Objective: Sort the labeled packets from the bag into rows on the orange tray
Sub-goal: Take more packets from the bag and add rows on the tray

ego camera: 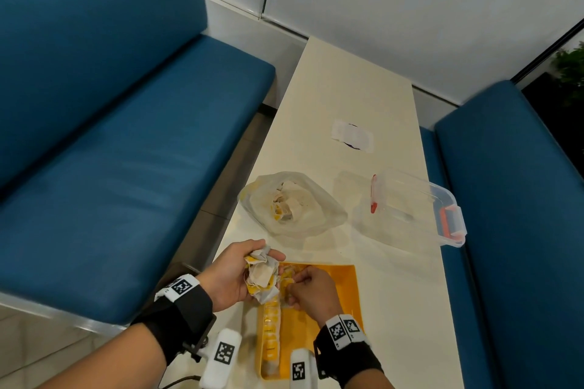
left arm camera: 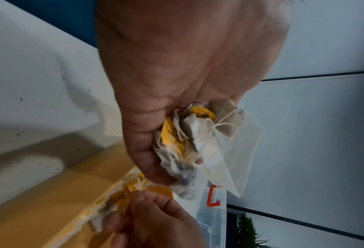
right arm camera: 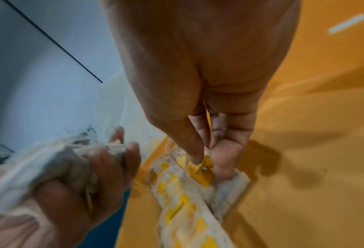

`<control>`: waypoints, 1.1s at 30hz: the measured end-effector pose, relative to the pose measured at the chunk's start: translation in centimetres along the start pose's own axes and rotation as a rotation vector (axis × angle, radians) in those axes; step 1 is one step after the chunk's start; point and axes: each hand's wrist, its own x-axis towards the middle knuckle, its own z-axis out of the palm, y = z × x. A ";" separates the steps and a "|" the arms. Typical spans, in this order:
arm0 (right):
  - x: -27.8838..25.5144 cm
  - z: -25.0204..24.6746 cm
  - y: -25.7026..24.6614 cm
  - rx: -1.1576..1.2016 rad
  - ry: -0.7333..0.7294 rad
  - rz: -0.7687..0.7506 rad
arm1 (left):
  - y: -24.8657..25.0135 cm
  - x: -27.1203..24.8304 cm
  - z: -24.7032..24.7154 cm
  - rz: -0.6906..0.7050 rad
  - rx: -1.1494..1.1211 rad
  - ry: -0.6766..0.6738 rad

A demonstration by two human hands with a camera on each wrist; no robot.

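Clutching a crumpled bunch of white packets [ego camera: 262,275] with yellow tags, the left grip [ego camera: 232,271] curls shut; the right grip [ego camera: 308,290] pinches 1 tag [right arm camera: 203,174] over the orange tray [ego camera: 335,294].

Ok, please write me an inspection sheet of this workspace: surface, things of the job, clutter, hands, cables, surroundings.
Surface: cream table, narrow, between the benches.
Job's things: orange tray at the near edge; one row of packets along its left side; plastic bag beyond the tray, open, more packets inside.
Clutter: clear lidded box with red clips, to the right of the bag; white patch farther along the table.
Hands: left hand grips a bunch of packets; right hand pinches a yellow tag at the row's far end.
Cables: nothing seen on the table.
Surroundings: blue benches on both sides, white wall behind.
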 end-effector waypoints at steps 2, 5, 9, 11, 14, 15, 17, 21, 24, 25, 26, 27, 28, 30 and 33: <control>-0.9 -0.9 -0.5 -0.081 0.061 -0.066 | 0.1 -0.1 0.2 0.002 -0.002 -0.001; -3.1 -2.5 -2.0 -0.164 0.219 -0.402 | 0.1 -0.1 0.6 -0.001 -0.013 -0.011; -6.6 -3.0 -5.0 -0.257 0.131 -0.940 | -0.2 0.1 1.9 -0.024 -0.026 -0.025; -6.7 -2.5 -5.4 -0.374 0.088 -1.003 | -0.4 0.1 2.4 -0.026 -0.008 -0.035; -6.3 -2.1 -5.2 -0.477 0.133 -1.034 | -0.5 0.2 3.0 -0.022 0.008 -0.032; -6.3 -2.0 -5.1 -0.478 0.149 -1.041 | -0.6 0.2 3.1 -0.023 0.005 -0.037; -6.3 -1.9 -5.0 -0.459 0.168 -1.046 | -0.6 0.3 3.1 -0.021 -0.013 -0.040; -6.8 -2.7 -5.1 -0.267 0.170 -1.012 | -0.5 0.4 2.7 -0.009 -0.061 -0.039; -7.1 -3.6 -5.2 -0.062 0.132 -0.892 | -0.4 0.5 2.2 0.004 -0.080 -0.027; -7.2 -3.9 -5.1 -0.002 0.111 -0.837 | -0.4 0.5 2.0 0.007 -0.085 -0.023; -7.2 -4.1 -4.9 0.046 0.095 -0.782 | -0.3 0.5 1.9 0.007 -0.092 -0.020; -7.3 -4.4 -4.8 0.082 0.085 -0.735 | -0.3 0.5 1.7 0.006 -0.102 -0.017; -7.4 -4.6 -4.7 0.104 0.084 -0.694 | -0.3 0.5 1.6 0.006 -0.111 -0.015; -7.5 -4.9 -4.5 0.131 0.090 -0.631 | -0.4 0.6 1.5 0.007 -0.114 -0.013; -7.5 -5.4 -4.5 0.114 0.122 -0.561 | -0.7 0.7 1.4 0.017 -0.086 -0.022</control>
